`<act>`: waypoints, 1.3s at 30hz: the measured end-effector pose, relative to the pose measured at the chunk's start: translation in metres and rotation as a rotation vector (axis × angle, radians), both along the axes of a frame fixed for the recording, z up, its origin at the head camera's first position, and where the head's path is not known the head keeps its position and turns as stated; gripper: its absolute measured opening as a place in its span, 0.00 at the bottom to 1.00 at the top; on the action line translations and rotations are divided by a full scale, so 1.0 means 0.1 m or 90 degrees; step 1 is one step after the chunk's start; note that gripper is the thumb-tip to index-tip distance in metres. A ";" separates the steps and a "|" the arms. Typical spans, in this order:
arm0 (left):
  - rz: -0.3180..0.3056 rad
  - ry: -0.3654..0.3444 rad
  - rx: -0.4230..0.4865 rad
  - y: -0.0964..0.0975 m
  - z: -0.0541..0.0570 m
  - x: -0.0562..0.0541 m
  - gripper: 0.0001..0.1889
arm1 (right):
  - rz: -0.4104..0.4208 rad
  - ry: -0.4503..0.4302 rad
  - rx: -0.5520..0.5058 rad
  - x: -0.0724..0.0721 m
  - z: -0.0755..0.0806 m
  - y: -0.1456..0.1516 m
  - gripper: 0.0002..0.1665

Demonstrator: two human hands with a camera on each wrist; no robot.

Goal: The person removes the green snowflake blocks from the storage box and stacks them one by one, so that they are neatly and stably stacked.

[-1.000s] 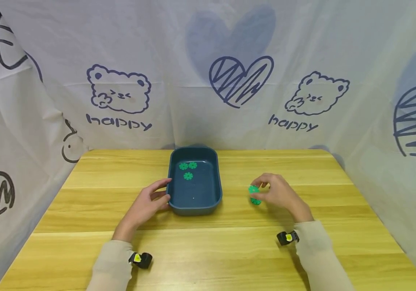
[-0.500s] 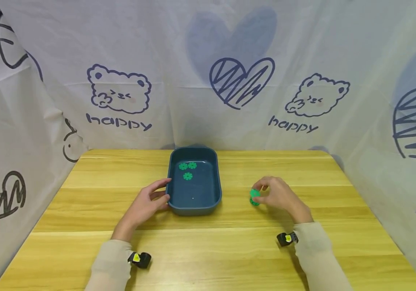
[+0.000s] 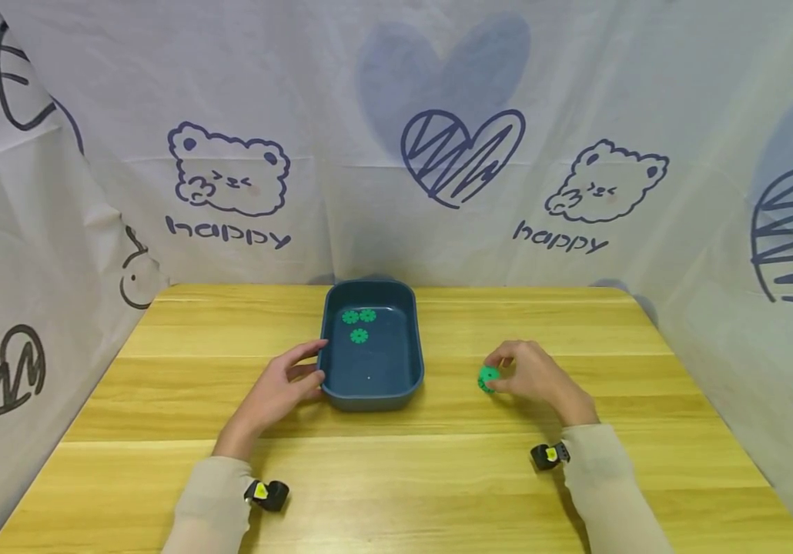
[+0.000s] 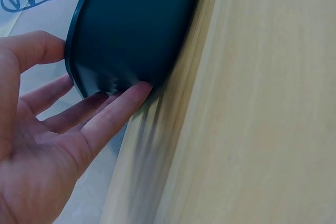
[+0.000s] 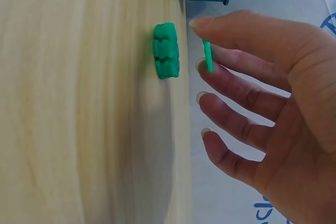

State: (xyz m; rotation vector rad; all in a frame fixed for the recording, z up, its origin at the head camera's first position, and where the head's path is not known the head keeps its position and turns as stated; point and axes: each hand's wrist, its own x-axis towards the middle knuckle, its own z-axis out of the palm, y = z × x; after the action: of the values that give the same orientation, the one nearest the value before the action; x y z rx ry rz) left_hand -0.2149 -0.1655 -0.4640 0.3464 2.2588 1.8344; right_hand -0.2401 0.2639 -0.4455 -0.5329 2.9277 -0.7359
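My right hand pinches a thin green snowflake-shaped disc between thumb and fingertips. Just beneath it, a short stack of matching green discs sits on the table; in the head view the held disc overlaps this stack. My left hand rests against the left side of a dark blue rectangular bin, its thumb and fingers spread and extended along the wall. Inside the bin, towards the back, lie three green discs.
The bin stands near the back of the wooden table, with a patterned white cloth hanging behind it. Black wrist cameras sit on the left wrist and the right wrist.
My right hand has lowered slightly, bringing the held disc down over the stack. The left hand and the bin have stayed in place.
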 end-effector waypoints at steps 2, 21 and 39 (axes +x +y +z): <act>0.000 0.000 -0.001 0.00 0.00 0.00 0.31 | 0.004 -0.004 -0.002 0.00 -0.01 0.01 0.16; 0.000 0.010 -0.009 -0.01 -0.01 -0.01 0.30 | 0.064 -0.007 -0.039 -0.03 -0.12 0.07 0.14; -0.001 0.006 -0.006 -0.01 -0.01 -0.01 0.31 | 0.071 -0.011 -0.035 -0.05 -0.17 0.09 0.13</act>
State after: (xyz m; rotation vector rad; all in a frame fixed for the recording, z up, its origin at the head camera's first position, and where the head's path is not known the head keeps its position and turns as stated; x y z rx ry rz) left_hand -0.2159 -0.1662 -0.4651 0.3565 2.2716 1.8239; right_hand -0.2448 0.2733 -0.4627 -0.6848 2.8416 -0.8054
